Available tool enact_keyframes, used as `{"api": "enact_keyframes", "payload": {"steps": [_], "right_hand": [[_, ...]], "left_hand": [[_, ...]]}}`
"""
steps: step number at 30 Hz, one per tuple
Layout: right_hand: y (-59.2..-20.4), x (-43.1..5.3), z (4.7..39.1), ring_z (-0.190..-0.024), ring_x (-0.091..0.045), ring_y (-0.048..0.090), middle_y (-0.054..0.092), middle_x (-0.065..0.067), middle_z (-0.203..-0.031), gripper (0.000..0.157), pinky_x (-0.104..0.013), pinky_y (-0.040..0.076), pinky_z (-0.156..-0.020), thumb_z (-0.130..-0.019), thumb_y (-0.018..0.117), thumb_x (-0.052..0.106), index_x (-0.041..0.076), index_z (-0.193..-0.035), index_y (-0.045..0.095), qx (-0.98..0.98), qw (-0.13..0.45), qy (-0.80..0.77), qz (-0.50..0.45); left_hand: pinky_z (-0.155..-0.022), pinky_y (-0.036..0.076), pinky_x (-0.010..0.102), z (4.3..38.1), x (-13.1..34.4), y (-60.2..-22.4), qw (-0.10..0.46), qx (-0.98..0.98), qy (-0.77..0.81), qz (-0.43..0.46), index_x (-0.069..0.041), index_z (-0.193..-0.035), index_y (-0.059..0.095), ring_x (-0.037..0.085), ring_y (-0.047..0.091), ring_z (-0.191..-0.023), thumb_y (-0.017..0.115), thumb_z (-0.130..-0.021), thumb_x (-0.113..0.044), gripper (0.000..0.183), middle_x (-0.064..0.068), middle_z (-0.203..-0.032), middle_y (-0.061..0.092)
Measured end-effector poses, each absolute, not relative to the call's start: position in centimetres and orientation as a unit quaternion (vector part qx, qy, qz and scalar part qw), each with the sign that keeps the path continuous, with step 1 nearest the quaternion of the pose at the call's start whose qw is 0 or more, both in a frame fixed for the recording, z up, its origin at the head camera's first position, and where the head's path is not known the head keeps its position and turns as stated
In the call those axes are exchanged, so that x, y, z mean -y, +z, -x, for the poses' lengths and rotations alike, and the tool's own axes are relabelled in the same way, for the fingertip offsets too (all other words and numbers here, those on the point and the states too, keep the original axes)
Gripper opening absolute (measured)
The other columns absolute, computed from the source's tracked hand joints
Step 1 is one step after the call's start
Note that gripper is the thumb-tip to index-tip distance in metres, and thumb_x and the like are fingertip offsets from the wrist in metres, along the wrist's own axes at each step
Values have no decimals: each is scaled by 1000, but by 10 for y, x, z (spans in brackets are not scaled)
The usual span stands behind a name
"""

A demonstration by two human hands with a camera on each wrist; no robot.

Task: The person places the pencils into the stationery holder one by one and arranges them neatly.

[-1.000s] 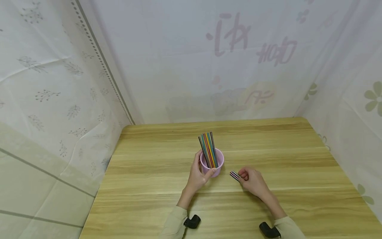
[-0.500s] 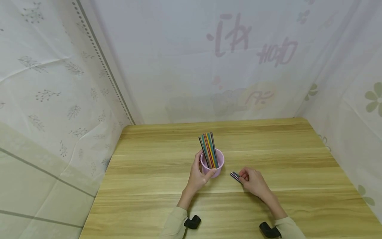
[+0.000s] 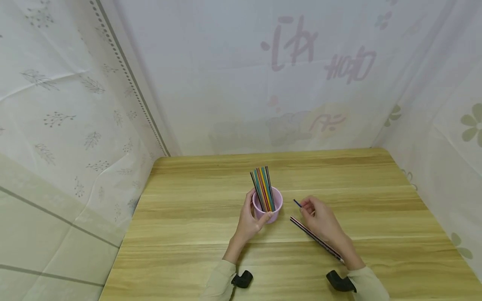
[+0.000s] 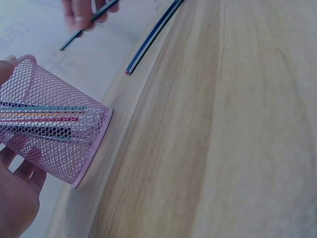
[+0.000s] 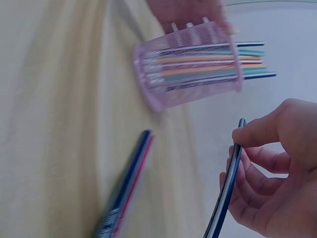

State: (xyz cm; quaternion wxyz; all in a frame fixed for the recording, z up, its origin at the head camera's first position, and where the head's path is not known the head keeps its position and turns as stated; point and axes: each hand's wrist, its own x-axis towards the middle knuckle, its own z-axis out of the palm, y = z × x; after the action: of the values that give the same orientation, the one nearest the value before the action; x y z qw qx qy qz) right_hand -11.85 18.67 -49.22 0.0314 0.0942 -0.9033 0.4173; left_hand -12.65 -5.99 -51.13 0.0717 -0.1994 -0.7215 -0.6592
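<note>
My left hand [image 3: 248, 221] grips a pink mesh pencil cup [image 3: 273, 218], fingers round its left side and thumb at the near rim. Several coloured pencils [image 3: 262, 188] lean in it, their ends sticking out past the rim. To the right of the cup, my right hand [image 3: 321, 219] pinches a dark blue pencil [image 5: 228, 183] between thumb and fingers, held up off the table. Below that hand, a few dark pencils [image 3: 314, 237] lie side by side on the wood, partly hidden by the right wrist; one shows a red side [image 5: 136, 181].
The wooden table [image 3: 180, 234] ends at a pale printed cloth [image 3: 233, 83] at the back, with more cloth on both sides. A black wrist mount [image 3: 242, 279] sits by the left sleeve, and another black mount [image 3: 340, 281] by the right.
My right hand has lifted one dark blue pencil away from the group and moved slightly up and forward. The other dark pencils stay on the table. The left hand and cup have not moved.
</note>
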Motion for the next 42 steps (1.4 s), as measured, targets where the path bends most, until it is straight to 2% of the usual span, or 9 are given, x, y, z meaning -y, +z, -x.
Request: {"api": "enact_keyframes", "payload": {"steps": [5, 10, 17, 25, 29, 33, 37, 42], "right_hand": [[-475, -180, 125, -73, -6, 57, 66, -7, -84, 10, -19, 53, -60, -90, 68, -3, 0, -99, 65, 892, 70, 432, -114], [-457, -172, 129, -75, -10, 60, 67, -6, -86, 10, -19, 54, -62, -92, 69, 1, 3, -101, 66, 887, 99, 437, -114], [-435, -160, 138, -78, -15, 64, 70, -6, -87, 10, -20, 56, -64, -93, 70, 3, 4, -103, 67, 875, 139, 448, -123], [-405, -138, 148, -83, -19, 66, 71, -9, -92, 14, -22, 59, -70, -94, 69, 5, 2, -108, 66, 850, 151, 482, -148], [-393, -126, 154, -85, -20, 67, 70, -10, -94, 14, -22, 60, -72, -94, 69, 4, 1, -107, 66, 837, 155, 503, -151], [-385, -116, 160, -87, -20, 67, 70, -12, -96, 14, -21, 60, -74, -94, 68, 2, 0, -107, 65, 822, 164, 522, -159], [-381, -107, 164, -88, -21, 68, 70, -14, -98, 14, -17, 59, -75, -93, 68, 0, -2, -106, 65, 807, 174, 538, -169], [-383, -98, 167, -88, -24, 69, 70, -17, -99, 15, -18, 60, -75, -91, 68, -4, -5, -106, 65, 793, 177, 555, -178]], "left_hand": [[-112, 44, 59, 130, 58, -519, 77, 723, -657, 200, 11, -149, 33, 46, 53, -128, 79, -80, 2, 84, 32, -141, 51], [-113, 44, 57, 138, 56, -545, 90, 727, -653, 194, 1, -153, 34, 42, 53, -130, 80, -79, 1, 87, 25, -144, 52], [-115, 44, 49, 140, 57, -549, 87, 725, -653, 199, -9, -153, 36, 34, 54, -131, 82, -82, -10, 85, 16, -146, 53], [-112, 45, 56, 138, 57, -546, 85, 728, -653, 190, -5, -153, 35, 37, 55, -129, 82, -81, -6, 86, 20, -144, 53], [-109, 47, 60, 134, 57, -534, 87, 733, -644, 200, 5, -151, 34, 43, 56, -127, 80, -82, -2, 84, 27, -142, 53], [-107, 48, 58, 128, 59, -515, 84, 733, -642, 208, 12, -148, 34, 46, 56, -124, 79, -81, 0, 81, 31, -139, 53], [-108, 48, 58, 126, 60, -511, 78, 733, -643, 208, 12, -148, 34, 46, 56, -125, 78, -82, -1, 80, 31, -140, 52], [-108, 47, 59, 126, 60, -510, 73, 736, -641, 206, 10, -149, 33, 44, 55, -128, 77, -84, -3, 80, 30, -142, 52]]}}
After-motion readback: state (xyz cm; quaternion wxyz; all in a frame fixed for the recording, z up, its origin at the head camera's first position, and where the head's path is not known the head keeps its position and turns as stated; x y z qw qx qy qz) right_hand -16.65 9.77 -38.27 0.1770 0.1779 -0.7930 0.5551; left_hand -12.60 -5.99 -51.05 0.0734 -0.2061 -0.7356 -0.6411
